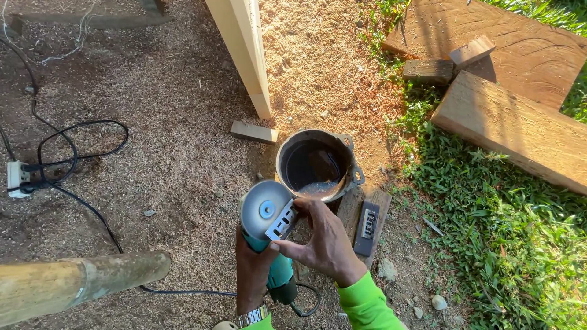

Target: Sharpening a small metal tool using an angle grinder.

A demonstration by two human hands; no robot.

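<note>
My left hand [252, 269] grips the teal body of an angle grinder [276, 269], held upright with its grey disc [263, 209] facing up. My right hand [324, 238] holds a small flat metal blade [282, 223] against the edge of the disc. Just beyond the disc stands a dark round metal pot [287, 146] with water in it. A dark planer blade holder [367, 227] lies on a small board to the right of my right hand.
Sawdust covers the ground. A black cable [73, 131] runs from a white socket strip [15, 179] at left toward the grinder. A thick log [73, 282] lies at lower left. A pale wooden post [244, 49] stands ahead, and heavy planks [513, 128] lie on grass at right.
</note>
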